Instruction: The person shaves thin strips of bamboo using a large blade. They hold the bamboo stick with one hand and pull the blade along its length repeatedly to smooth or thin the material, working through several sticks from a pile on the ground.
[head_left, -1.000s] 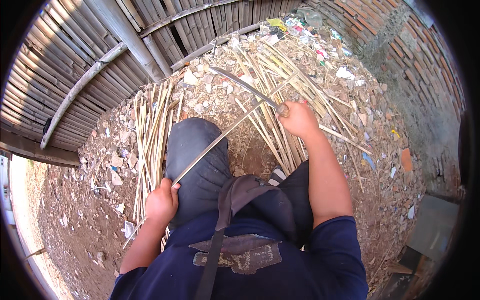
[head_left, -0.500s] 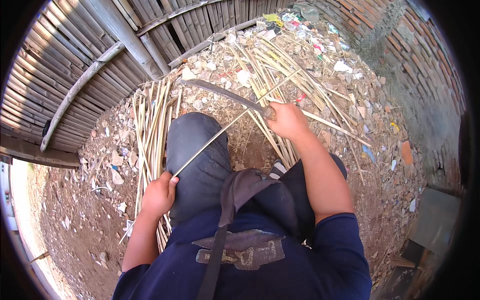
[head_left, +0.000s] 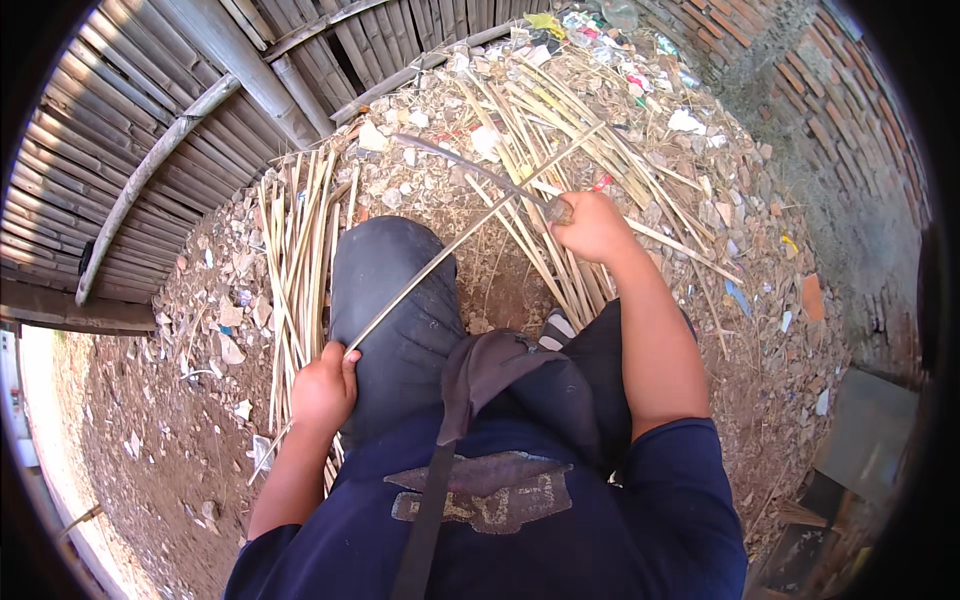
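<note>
My left hand [head_left: 323,385] is closed round the near end of a thin bamboo strip [head_left: 412,283], beside my left knee. From there the strip slants up and to the right, past the knee. In front of me my right hand [head_left: 592,230] grips the handle of a machete [head_left: 468,165], whose long dark blade points to the far left. Close to the handle the blade and the strip cross and seem to touch. The blade looks thin, seen nearly edge-on.
Bamboo strips lie in a bundle [head_left: 296,255] left of my leg, and more strips [head_left: 590,150] are strewn ahead to the right. Stones and litter cover the dirt floor. A bamboo wall [head_left: 140,130] stands at the left, a brick wall [head_left: 840,130] at the right.
My right hand has shifted slightly up and right with the machete, and the blade has turned to look thinner. The strip's face shows wider now. My left hand has barely moved.
</note>
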